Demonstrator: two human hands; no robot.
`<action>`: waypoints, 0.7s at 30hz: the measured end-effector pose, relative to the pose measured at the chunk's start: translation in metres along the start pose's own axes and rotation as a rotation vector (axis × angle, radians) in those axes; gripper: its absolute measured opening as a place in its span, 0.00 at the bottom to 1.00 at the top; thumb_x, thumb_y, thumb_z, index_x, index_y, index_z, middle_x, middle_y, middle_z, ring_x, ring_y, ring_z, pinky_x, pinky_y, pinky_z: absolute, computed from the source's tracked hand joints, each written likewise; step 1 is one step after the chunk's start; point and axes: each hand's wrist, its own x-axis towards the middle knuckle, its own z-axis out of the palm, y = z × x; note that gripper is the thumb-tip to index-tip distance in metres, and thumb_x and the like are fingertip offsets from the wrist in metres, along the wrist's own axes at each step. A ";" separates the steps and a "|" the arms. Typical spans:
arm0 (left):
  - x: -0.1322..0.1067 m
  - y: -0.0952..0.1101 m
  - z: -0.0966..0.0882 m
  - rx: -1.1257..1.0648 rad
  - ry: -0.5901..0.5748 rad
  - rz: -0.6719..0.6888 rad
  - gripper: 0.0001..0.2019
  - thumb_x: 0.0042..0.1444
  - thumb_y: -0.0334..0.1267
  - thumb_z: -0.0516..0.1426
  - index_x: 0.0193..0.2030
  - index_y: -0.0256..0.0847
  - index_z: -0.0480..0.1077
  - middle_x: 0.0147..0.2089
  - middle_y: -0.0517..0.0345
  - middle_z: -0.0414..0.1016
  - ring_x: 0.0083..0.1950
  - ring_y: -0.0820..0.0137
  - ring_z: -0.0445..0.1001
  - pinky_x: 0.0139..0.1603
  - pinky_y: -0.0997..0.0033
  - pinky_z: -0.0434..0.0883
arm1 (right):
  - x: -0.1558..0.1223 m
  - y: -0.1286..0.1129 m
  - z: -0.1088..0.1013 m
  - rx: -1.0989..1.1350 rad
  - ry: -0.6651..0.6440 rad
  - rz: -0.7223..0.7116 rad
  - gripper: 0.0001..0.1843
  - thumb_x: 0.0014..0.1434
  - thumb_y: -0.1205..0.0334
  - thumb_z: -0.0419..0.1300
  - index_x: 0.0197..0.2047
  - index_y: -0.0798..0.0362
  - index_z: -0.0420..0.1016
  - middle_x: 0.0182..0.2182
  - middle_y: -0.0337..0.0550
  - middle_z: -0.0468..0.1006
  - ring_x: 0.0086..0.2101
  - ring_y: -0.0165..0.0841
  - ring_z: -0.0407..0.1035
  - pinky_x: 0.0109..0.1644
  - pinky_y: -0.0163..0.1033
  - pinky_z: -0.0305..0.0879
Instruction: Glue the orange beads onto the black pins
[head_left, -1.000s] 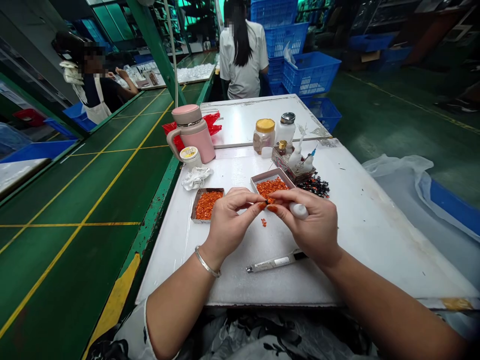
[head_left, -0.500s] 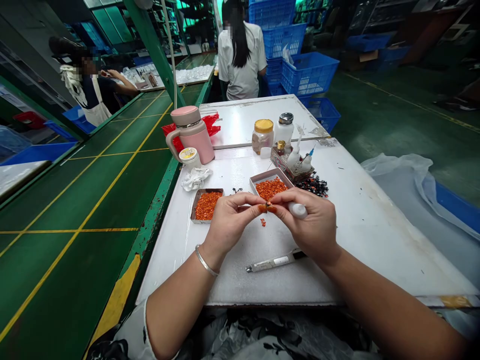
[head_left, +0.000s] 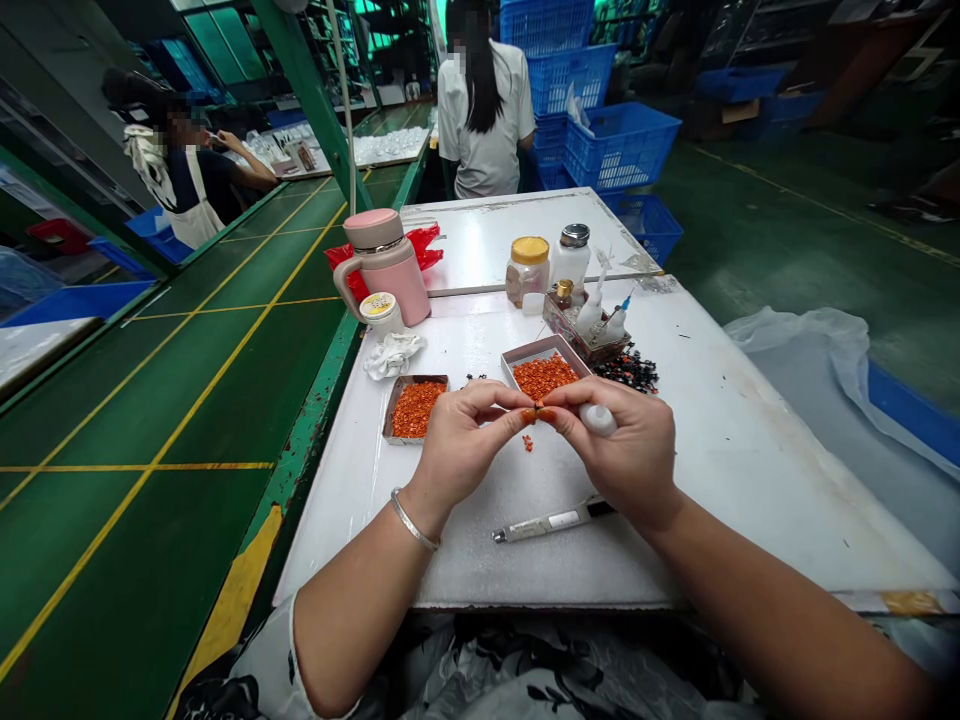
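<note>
My left hand (head_left: 471,447) and my right hand (head_left: 621,450) meet above the white work table (head_left: 480,560). Their fingertips pinch a tiny dark piece with orange bits on it (head_left: 538,412). A white plastic bottle (head_left: 598,420) lies tucked in my right hand. Just below the fingertips, a few loose orange grains (head_left: 528,443) lie on the table. Orange grains fill a shallow metal tray (head_left: 416,409) left of my left hand, and a second tray (head_left: 543,375) beyond the fingertips. A marker-like white pen (head_left: 553,521) lies below my right hand.
Beyond the trays stand a pink mug (head_left: 386,268), jars (head_left: 528,270), and a box of small bottles (head_left: 585,320). A black bead pile (head_left: 628,372) lies beside them. A co-worker (head_left: 486,110) sits beyond the table, near stacked blue crates (head_left: 622,147).
My fingertips have drawn closer around the tiny piece, and both hands have shifted slightly. The trays and other objects stay in place.
</note>
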 end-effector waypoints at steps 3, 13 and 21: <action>0.001 0.000 0.001 -0.210 -0.014 -0.099 0.05 0.52 0.37 0.67 0.34 0.39 0.79 0.35 0.57 0.78 0.38 0.72 0.74 0.41 0.73 0.71 | 0.000 0.001 0.000 0.023 -0.001 0.047 0.02 0.55 0.65 0.68 0.33 0.52 0.80 0.30 0.37 0.82 0.30 0.29 0.74 0.39 0.35 0.69; 0.002 -0.002 0.007 -0.737 -0.061 -0.254 0.08 0.47 0.37 0.70 0.33 0.39 0.78 0.52 0.53 0.77 0.47 0.69 0.75 0.51 0.68 0.70 | 0.005 0.004 0.010 0.331 -0.305 0.250 0.12 0.53 0.56 0.69 0.38 0.55 0.82 0.24 0.39 0.80 0.25 0.31 0.73 0.31 0.36 0.69; 0.001 -0.001 0.006 -0.728 -0.064 -0.253 0.06 0.52 0.33 0.65 0.37 0.38 0.76 0.46 0.55 0.77 0.47 0.69 0.75 0.53 0.65 0.71 | 0.002 0.008 0.007 0.206 -0.168 0.228 0.06 0.56 0.61 0.67 0.35 0.54 0.81 0.25 0.38 0.80 0.24 0.29 0.72 0.29 0.34 0.67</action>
